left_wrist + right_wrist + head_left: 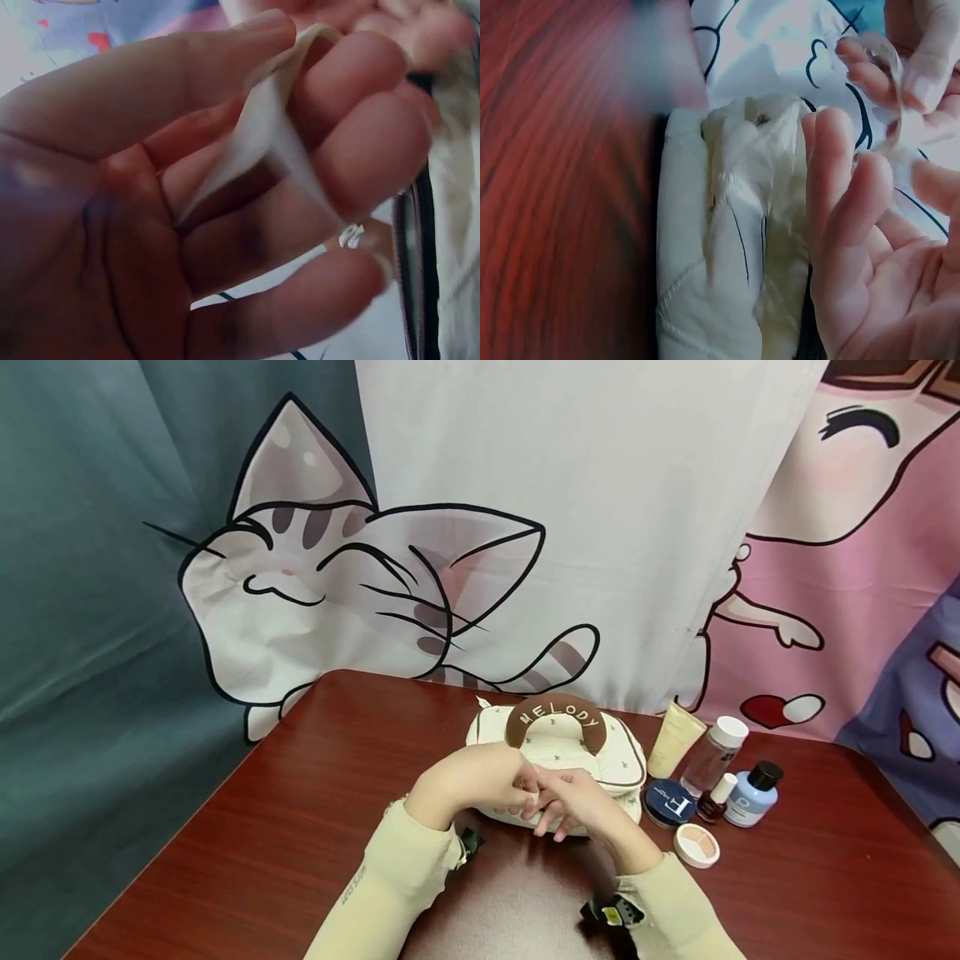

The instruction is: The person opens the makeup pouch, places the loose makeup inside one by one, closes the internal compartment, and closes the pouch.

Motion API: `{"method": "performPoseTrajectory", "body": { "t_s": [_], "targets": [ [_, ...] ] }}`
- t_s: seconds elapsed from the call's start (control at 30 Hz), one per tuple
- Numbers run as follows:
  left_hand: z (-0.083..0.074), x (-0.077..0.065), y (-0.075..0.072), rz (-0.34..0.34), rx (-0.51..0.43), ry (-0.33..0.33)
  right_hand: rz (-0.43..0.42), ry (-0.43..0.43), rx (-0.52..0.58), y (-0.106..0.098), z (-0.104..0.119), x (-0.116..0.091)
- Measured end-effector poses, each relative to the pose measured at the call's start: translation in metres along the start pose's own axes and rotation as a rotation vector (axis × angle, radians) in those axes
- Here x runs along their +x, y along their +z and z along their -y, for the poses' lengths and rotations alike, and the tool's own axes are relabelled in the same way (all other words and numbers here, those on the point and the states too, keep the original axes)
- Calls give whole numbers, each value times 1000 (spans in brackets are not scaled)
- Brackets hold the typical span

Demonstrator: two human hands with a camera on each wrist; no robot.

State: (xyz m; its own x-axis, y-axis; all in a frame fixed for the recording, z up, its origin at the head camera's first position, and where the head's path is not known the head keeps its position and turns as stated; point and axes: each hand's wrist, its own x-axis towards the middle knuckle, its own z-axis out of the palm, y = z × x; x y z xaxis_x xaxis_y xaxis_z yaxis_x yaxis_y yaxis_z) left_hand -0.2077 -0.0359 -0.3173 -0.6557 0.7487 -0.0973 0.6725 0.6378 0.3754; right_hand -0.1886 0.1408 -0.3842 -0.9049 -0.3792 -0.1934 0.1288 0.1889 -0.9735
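My left hand (480, 781) pinches a thin, folded, cream-coloured strip (266, 124) between thumb and fingertips. What the strip belongs to, if anything, does not show. Close against it is my right hand (581, 802), its fingers loosely spread; in the right wrist view its fingertips (874, 176) are near the strip's lower end, and I cannot tell if they touch it. Just beyond both hands sits a cream quilted pouch (615, 760) with a brown arched patch (555, 703) reading MELODY. The hands hide part of its front. Its side seams and folds show in the right wrist view.
Right of the pouch stand a yellow tube (673, 743), a clear bottle with white cap (712, 756), a navy round case (669, 802), a dark nail polish bottle (716, 802), a blue bottle (750, 797) and a small round palette (696, 846). A cartoon curtain (637, 527) hangs behind the table (300, 810).
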Motion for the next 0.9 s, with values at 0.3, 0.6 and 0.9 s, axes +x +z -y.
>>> {"method": "performPoseTrajectory", "body": {
  "t_s": [0.3, 0.6, 0.9],
  "targets": [
    [25, -11, -12, -122, -58, -84, -18, -116, -113, 1, -4, 2],
    [56, 12, 6, -135, 32, -96, -87, -239, -414, -1, -1, -3],
    [57, 14, 6, -144, 72, -104, -78, -221, -488, -22, 11, -13]
  ]
}}
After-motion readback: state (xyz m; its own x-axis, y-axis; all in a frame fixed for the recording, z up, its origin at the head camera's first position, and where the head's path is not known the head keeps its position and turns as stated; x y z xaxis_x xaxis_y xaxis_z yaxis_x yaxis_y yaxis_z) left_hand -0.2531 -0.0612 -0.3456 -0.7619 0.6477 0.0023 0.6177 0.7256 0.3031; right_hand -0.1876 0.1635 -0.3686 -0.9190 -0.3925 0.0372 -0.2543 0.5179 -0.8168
